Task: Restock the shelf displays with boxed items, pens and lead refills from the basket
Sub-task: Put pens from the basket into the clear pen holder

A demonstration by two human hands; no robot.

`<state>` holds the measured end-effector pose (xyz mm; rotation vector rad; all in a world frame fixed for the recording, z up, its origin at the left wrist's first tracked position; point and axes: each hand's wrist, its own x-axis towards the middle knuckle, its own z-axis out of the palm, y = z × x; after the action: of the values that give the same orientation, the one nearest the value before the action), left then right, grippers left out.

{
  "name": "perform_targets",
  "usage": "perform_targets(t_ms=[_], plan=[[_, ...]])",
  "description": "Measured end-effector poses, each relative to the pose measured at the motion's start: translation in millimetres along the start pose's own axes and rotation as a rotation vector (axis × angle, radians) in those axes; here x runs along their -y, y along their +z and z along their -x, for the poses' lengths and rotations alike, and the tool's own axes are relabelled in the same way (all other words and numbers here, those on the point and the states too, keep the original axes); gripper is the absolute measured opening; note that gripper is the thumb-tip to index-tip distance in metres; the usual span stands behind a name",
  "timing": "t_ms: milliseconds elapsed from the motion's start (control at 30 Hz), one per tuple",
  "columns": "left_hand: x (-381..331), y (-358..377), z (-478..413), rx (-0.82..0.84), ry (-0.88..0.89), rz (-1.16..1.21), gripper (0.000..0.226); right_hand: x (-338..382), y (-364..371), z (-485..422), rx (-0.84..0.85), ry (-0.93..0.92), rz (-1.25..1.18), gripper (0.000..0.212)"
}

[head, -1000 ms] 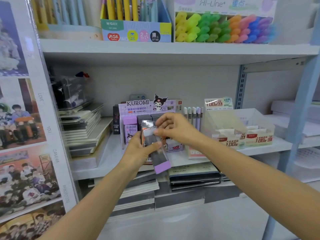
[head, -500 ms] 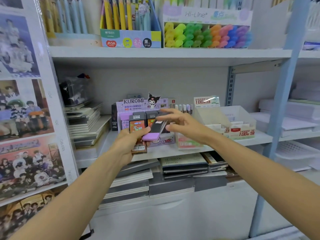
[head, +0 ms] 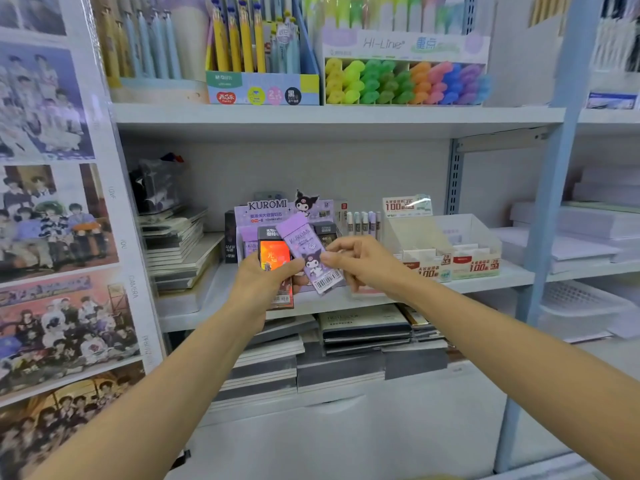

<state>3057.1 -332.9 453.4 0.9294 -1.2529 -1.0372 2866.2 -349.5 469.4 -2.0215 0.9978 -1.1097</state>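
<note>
The right hand is pinching the purple Kuromi lead refill case by its lower right edge, between thumb and fingertips. The case is tilting, printed face toward the camera, top end leaning toward the Kuromi display box. This edge grip is probably leaving the leading end free for insertion into a slot. Whether the case is touching the box cannot be told.

The left hand is gripping an orange-faced refill pack upright, thumb across its front, likely as reserve stock for the next placement.

Both items are hanging above the front edge of the middle shelf, just before the display box. The basket is not showing.
</note>
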Motion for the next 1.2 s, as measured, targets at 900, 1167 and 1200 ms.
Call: perform_targets(t_ms=[900, 1167, 1200], plan=[[26, -131, -8, -0.130, -0.001, 0.062, 0.024, -3, 91, -128, -0.277, -0.141, 0.410, 0.015], [37, -129, -17, -0.095, -0.021, 0.110, 0.029, -4, 83, -135, -0.156, -0.205, 0.477, 0.016], [38, -128, -17, -0.091, -0.021, 0.115, 0.032, -5, 86, -137, -0.158, -0.217, 0.475, 0.017]])
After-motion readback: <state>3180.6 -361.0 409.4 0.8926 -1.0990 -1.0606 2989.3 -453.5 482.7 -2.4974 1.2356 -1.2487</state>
